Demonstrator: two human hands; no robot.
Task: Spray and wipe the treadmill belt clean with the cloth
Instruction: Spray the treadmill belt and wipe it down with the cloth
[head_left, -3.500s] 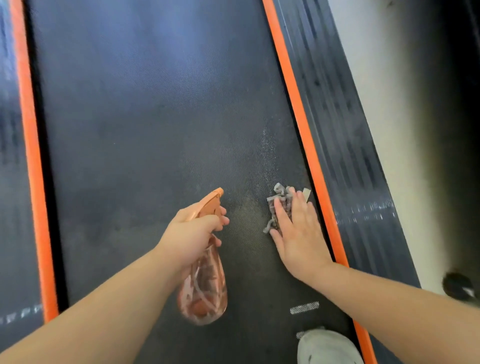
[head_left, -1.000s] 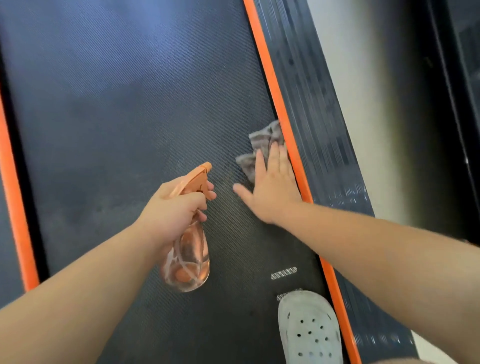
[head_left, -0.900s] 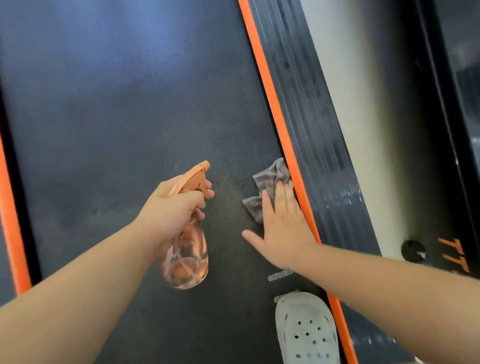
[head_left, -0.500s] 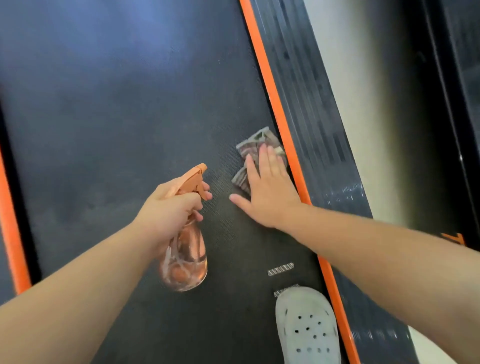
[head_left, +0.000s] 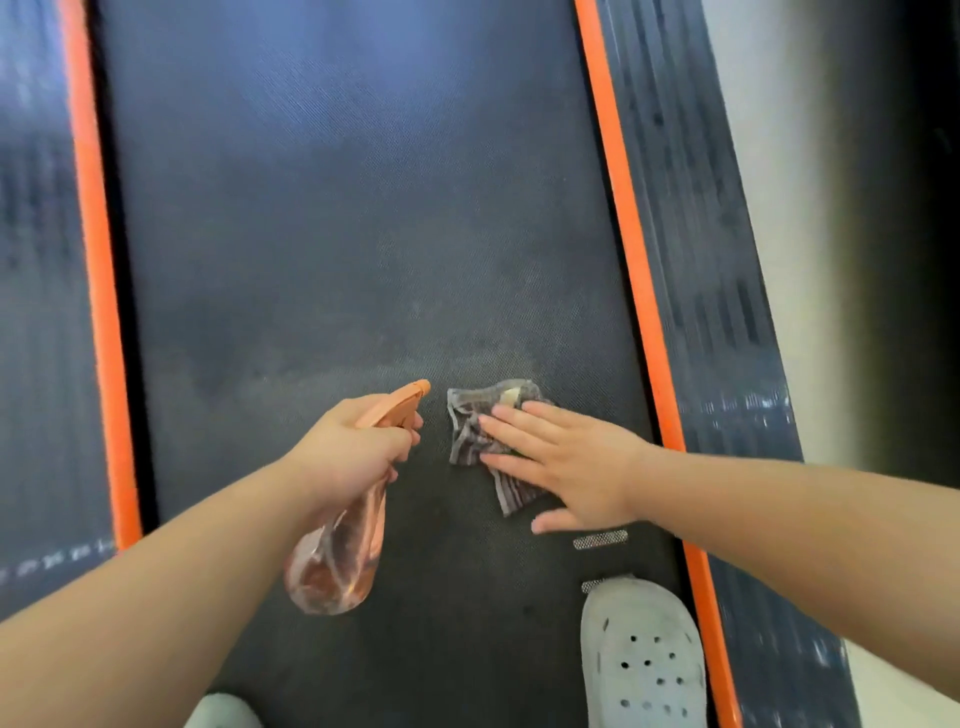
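The right hand (head_left: 576, 462) pressed the crumpled grey striped cloth (head_left: 480, 436) flat-fingered onto the dark textured treadmill belt (head_left: 363, 234). The left hand (head_left: 348, 452) gripped the translucent orange spray bottle (head_left: 337, 561). Hazy patches ahead suggested much wiping remained.

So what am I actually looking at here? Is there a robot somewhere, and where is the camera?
There is no robot here. These are a person's two bare arms, seen from a camera worn on their head that looks forward and down. The big dark surface is a treadmill belt, edged by orange strips, with ribbed side rails beyond them. The left hand grips a see-through orange spray bottle, its nozzle pointing up the belt. The right hand lies flat with straight fingers and presses a small grey striped cloth onto the belt. At the bottom right a pale clog with holes stands on the belt, most likely on the person's own foot.
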